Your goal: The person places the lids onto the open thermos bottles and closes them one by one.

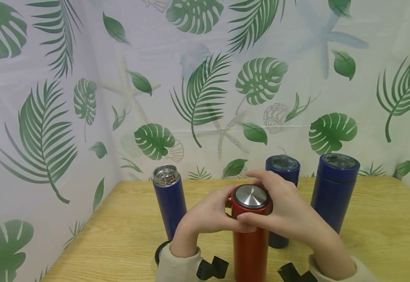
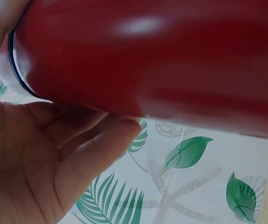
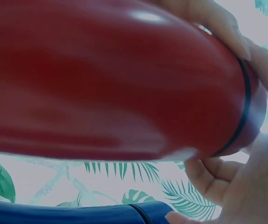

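Note:
A red thermos (image 1: pixel 250 250) with a brushed-metal top stands upright in front of me in the head view. My left hand (image 1: pixel 206 213) curls round its upper part from the left, thumb in front. From the other side my right hand (image 1: pixel 289 205) grips the same upper end, its thumb crossing just below the metal disc and its fingers behind. In the right wrist view, a dark seam on the red thermos (image 3: pixel 101 88) runs beside the right fingers. The left wrist view shows the thermos's red wall (image 2: pixel 148 65) filling the top, with some left fingers partly behind it.
An uncapped blue thermos (image 1: pixel 171 203) stands at the left; a dark round piece (image 1: pixel 158 252) by its foot is mostly hidden by my sleeve. Two capped blue thermoses, one behind my right hand (image 1: pixel 283 174) and one farther right (image 1: pixel 334 192), stand on the wooden table (image 1: pixel 113 235).

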Motion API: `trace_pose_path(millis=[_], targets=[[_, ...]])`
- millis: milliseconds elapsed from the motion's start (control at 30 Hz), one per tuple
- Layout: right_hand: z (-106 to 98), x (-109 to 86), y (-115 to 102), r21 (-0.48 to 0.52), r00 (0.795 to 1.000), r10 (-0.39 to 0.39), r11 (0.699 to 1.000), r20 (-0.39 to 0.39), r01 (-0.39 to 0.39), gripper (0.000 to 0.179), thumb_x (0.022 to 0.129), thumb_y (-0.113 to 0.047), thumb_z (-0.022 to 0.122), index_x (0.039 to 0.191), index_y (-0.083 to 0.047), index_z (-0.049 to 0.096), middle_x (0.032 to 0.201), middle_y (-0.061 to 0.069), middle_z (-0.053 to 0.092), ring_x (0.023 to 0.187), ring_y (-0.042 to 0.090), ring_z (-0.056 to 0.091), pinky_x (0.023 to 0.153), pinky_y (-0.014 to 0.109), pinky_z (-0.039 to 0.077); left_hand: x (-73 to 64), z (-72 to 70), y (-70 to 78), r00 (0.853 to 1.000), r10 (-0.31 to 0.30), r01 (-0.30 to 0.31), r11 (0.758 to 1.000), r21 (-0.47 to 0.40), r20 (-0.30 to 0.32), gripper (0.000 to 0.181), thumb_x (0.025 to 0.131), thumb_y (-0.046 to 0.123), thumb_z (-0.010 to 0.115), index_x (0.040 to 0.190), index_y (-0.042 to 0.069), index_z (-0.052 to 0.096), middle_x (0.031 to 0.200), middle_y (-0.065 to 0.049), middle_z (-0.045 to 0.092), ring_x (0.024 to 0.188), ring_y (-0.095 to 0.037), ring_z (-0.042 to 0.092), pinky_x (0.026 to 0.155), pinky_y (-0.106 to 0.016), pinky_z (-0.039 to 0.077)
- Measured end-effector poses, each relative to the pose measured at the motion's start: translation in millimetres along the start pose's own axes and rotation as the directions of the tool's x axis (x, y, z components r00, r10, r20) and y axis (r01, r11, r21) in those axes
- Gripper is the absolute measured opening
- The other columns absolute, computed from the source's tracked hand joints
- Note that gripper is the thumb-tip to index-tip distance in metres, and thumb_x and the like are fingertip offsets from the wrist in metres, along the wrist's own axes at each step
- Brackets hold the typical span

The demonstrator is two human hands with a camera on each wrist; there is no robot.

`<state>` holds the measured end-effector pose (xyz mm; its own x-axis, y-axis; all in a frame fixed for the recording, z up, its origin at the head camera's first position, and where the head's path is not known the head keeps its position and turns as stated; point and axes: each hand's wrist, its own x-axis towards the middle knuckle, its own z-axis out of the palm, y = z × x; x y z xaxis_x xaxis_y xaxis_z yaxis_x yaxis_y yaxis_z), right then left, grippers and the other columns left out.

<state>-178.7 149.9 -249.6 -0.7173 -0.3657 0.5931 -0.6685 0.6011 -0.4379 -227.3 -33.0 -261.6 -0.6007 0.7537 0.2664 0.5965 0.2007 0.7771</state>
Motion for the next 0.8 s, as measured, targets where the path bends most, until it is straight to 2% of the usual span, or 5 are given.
trace_pose_path(millis=[133,200,333,500,800], targets=[[2.8,0.9,-2.1,-0.121,0.998,0.055,0.991,-0.036,-0.059,0.073,0.064,-0.054,0.071,0.119,-0.015,0.045,0.095,-0.002,0.052,0.088,0.014,0.048,0.072,0.039,0.029,-0.1,0.4,0.1,1.0,-0.004,0.004,1.0,0.018,-0.01,0.056,0.072,0.018,0.073,0.121,0.012,0.047,0.106,0.007,0.057,0.097,-0.005,0.052,0.081,-0.024,0.043],[2.9,0.8,-2.0,-0.122,0.998,0.056,0.991,-0.03,-0.059,0.073,0.064,-0.056,0.07,0.119,-0.015,0.045,0.095,-0.003,0.051,0.087,0.014,0.048,0.072,0.039,0.029,-0.2,0.5,0.1,1.0,-0.006,0.006,1.0,0.02,-0.012,0.056,0.071,0.018,0.073,0.121,0.012,0.047,0.106,0.007,0.057,0.097,-0.005,0.052,0.081,-0.024,0.043],[-0.1,-0.4,1.2,-0.001,0.999,0.0,1.0,0.036,0.0,0.062,0.072,-0.04,0.071,0.122,-0.014,0.042,0.102,-0.003,0.051,0.089,0.011,0.051,0.076,0.035,0.041,-0.7,0.9,0.5,1.0,-0.011,0.011,1.0,0.002,-0.007,0.054,0.073,0.018,0.072,0.121,0.012,0.047,0.106,0.007,0.057,0.096,-0.005,0.052,0.08,-0.024,0.043],[-5.7,-2.2,4.5,0.175,0.989,-0.084,0.983,0.123,0.062,0.055,0.08,-0.015,0.065,0.127,-0.016,0.037,0.114,-0.001,0.051,0.093,0.01,0.053,0.076,0.032,0.046,-0.7,1.3,1.4,1.0,-0.026,0.026,0.999,-0.027,-0.006,0.054,0.073,0.017,0.072,0.12,0.012,0.047,0.104,0.008,0.057,0.096,-0.005,0.053,0.077,-0.024,0.044],[-3.5,-1.6,3.2,0.133,0.992,-0.096,0.987,0.079,0.085,0.055,0.078,-0.021,0.069,0.125,-0.014,0.04,0.108,-0.004,0.053,0.088,0.007,0.056,0.073,0.029,0.047,-0.4,0.9,1.3,1.0,-0.019,0.019,1.0,-0.006,-0.013,0.054,0.072,0.018,0.072,0.12,0.013,0.048,0.105,0.008,0.057,0.096,-0.005,0.053,0.079,-0.024,0.043]])
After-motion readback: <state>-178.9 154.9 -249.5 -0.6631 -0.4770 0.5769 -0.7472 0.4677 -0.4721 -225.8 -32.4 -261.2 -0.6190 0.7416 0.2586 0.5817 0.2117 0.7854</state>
